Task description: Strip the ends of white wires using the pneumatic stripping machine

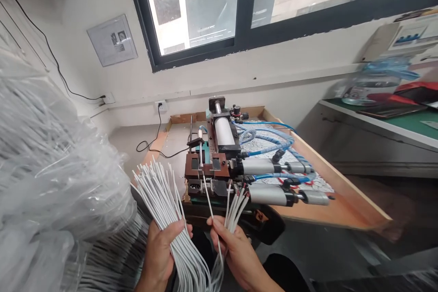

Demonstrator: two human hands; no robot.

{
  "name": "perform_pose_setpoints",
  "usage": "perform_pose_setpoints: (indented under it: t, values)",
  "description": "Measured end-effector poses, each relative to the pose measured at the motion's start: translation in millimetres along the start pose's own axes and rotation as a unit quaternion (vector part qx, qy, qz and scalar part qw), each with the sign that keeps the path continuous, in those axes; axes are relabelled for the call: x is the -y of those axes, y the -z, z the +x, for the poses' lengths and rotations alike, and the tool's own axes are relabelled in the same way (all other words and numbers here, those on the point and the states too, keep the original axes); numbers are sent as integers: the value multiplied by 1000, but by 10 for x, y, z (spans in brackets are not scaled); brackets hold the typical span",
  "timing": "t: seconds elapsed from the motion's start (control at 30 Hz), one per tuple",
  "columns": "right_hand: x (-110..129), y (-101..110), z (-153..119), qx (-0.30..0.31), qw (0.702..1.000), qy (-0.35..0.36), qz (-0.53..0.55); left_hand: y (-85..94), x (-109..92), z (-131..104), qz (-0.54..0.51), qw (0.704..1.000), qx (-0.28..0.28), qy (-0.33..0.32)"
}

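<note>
A thick bundle of white cables (159, 196) is gripped in my left hand (163, 244), its ends fanned out upward. My right hand (234, 248) is closed around a smaller bunch of white cables (236, 207), some with reddish tips. Between its thumb and forefinger, a single white cable (208, 196) points up at the front of a machine (207, 166) with brown blocks. The tip of that cable reaches the machine's front, just below a thin vertical rod. Both hands are in front of the machine, a little apart.
Silver air cylinders (263, 166) and blue hoses (270, 139) extend right of the machine on a wood-edged table (342, 180). Plastic-wrapped cables (58, 159) are piled at left. A green-topped shelf (404, 121) holding a clear bottle (372, 82) stands at right.
</note>
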State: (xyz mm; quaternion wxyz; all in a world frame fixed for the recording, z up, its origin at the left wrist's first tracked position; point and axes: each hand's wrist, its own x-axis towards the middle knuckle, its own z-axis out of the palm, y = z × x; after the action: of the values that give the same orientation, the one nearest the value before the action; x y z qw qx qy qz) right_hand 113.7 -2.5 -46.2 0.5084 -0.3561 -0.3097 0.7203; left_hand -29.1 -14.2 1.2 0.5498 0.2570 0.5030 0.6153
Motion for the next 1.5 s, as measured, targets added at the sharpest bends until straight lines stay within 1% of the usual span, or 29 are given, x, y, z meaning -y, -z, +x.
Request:
perform_pose_setpoints:
  t: [0.1,0.23,0.43,0.53,0.6,0.63,0.67,0.7,0.73,0.77,0.83,0.9,0.93,0.97,1.0,1.07,1.1,1.13,1.17,1.2,1.23,1.27,1.3,1.37,1.43,1.5]
  values:
    - [33,-77,100,-15,1000,2,25,23,10,25,18,1000,-16,0]
    - [34,-91,175,-8,999,-9,40,24,14,62,30,999,-43,7]
    - [67,-76,196,-22,999,-20,34,-19,3,98,36,999,-39,8]
    - [49,-61,220,-25,1000,-7,-4,-26,17,106,39,999,-34,12]
    - [-29,0,254,-31,997,8,-68,-29,31,105,51,998,-28,13]
    - [-93,56,270,-34,992,15,-121,-33,38,101,58,998,-24,12]
    - [-173,133,281,-39,981,19,-190,-40,42,96,62,998,-20,11]
    - [-264,230,281,-43,962,19,-268,-49,44,88,63,998,-19,11]
    - [-359,344,267,-50,933,13,-355,-62,43,79,60,998,-21,12]
    - [-449,469,239,-64,898,3,-435,-78,40,69,55,998,-26,14]
    - [-590,717,150,-80,869,-25,-487,-110,32,49,43,998,-37,18]
    - [-641,893,60,-96,851,-48,-513,-137,31,30,42,998,-41,21]
    - [-627,928,33,-101,845,-56,-522,-147,34,21,45,998,-41,21]
    - [-587,917,24,-103,840,-59,-529,-157,41,13,49,998,-41,21]
    - [-521,860,34,-102,837,-59,-534,-166,50,5,53,998,-39,22]
    - [-325,622,93,-78,852,-39,-517,-188,67,-10,59,998,-30,23]
    - [-205,462,132,-57,870,-15,-490,-200,73,-18,62,998,-20,22]
    - [-81,293,168,-12,914,31,-405,-212,75,-26,63,998,-7,19]
    - [37,128,197,36,948,71,-309,-223,73,-34,64,998,6,17]
    - [139,-17,217,70,963,100,-242,-232,68,-41,64,998,16,14]
    - [218,-136,227,87,970,115,-196,-237,60,-46,63,998,23,10]
    - [269,-222,231,95,977,111,-154,-236,50,-49,64,998,28,7]
    - [292,-275,229,91,983,100,-123,-231,39,-48,64,997,30,4]
    - [272,-297,223,57,993,69,-77,-207,23,-36,71,997,21,4]
    - [216,-254,217,13,998,46,-44,-174,17,-13,73,997,-2,12]
    - [177,-201,215,-13,999,31,-19,-149,18,13,68,997,-32,24]
